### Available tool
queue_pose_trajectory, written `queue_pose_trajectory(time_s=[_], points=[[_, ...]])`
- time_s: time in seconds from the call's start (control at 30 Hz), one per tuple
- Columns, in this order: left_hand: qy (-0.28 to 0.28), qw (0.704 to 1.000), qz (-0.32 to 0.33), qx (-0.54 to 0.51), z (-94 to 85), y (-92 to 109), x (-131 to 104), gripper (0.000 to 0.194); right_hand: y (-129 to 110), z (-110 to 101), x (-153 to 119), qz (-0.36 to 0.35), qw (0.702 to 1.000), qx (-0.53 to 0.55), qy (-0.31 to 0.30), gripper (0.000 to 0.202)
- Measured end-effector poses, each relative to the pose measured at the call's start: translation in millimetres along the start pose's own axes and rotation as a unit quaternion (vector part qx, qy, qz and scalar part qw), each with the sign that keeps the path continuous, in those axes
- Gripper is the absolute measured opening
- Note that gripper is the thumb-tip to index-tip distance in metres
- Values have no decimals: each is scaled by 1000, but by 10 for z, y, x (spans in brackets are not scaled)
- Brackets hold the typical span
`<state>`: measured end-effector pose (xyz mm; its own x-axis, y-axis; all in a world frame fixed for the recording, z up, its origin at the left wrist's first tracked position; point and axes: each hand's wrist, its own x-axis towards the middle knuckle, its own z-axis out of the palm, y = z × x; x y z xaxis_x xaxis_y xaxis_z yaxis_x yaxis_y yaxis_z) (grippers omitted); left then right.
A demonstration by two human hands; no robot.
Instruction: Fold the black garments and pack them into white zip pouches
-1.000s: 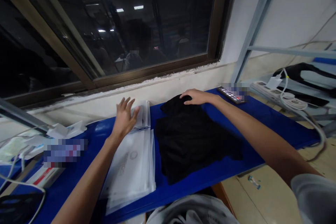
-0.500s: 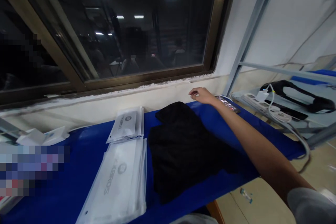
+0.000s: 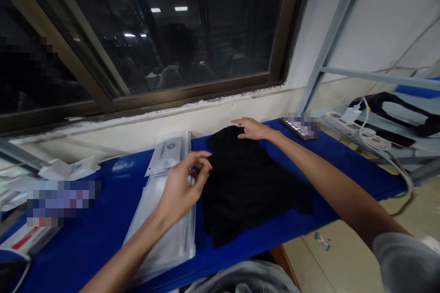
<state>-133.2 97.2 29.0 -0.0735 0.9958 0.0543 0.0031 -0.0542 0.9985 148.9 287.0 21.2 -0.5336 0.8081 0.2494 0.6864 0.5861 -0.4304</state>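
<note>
A black cloth garment [image 3: 250, 187] lies spread on the blue-covered table [image 3: 113, 210], its narrower part toward the wall. My right hand [image 3: 252, 129] is over the top of this narrower part, index finger stretched out and thumb apart, holding nothing. At the garment's upper left edge is my left hand [image 3: 185, 183], fingers curved and thumb a little apart from them; nothing shows between them. Under and behind my left hand, two stacks of clear plastic zip pouches with grey printing lie beside the garment: a near stack [image 3: 172, 238] and a far stack [image 3: 168, 149].
A lit phone [image 3: 299, 129] lies at the table's back right. White boxes [image 3: 68, 168] and a red-and-white box [image 3: 32, 238] stand on the left. To the right, a metal rack [image 3: 330, 50] holds a power strip [image 3: 343, 121] with cables. A window [image 3: 192, 32] is behind.
My left hand has come into view from the lower left, over the pouches to the garment's edge. My right hand has moved left from beside the phone to the garment's top.
</note>
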Motion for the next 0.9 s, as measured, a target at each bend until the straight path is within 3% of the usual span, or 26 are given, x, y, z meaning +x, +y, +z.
queue_pose_trajectory(time_s=[0.07, 0.17, 0.23, 0.33, 0.43, 0.53, 0.6, 0.67, 0.73, 0.8, 0.9], points=[[-45, 989, 78, 113, 143, -14, 313, 35, 62, 15, 9, 11, 999, 19, -26, 47], [-27, 943, 190, 271, 258, -113, 897, 45, 86, -24, 28, 11, 999, 34, -24, 19], [-43, 910, 211, 355, 278, -178, 1238, 48, 67, -94, 35, -7, 998, 56, 2, 14], [-132, 888, 206, 389, 271, -183, 1524, 25, 25, -268, -4, -35, 986, 166, 0, 24], [-201, 895, 211, 337, 275, -42, 1442, 17, -25, -515, -130, 0, 961, 270, -59, 32], [-255, 894, 221, 294, 323, 206, 1025, 24, -90, -763, -297, 39, 924, 347, -158, 39], [-358, 869, 187, 286, 381, 365, 691, 25, -125, -870, -372, 43, 899, 380, -213, 45], [-449, 845, 133, 260, 456, 450, 447, 27, -137, -906, -391, 43, 898, 378, -222, 49], [-430, 853, 134, 264, 536, 420, 370, 28, -130, -880, -361, 52, 910, 357, -207, 49], [-340, 863, 186, 324, 604, 287, 447, 23, -121, -822, -310, 61, 916, 337, -209, 50], [-281, 819, 220, 449, 653, 34, 660, 25, -133, -731, -258, 60, 910, 323, -254, 52]])
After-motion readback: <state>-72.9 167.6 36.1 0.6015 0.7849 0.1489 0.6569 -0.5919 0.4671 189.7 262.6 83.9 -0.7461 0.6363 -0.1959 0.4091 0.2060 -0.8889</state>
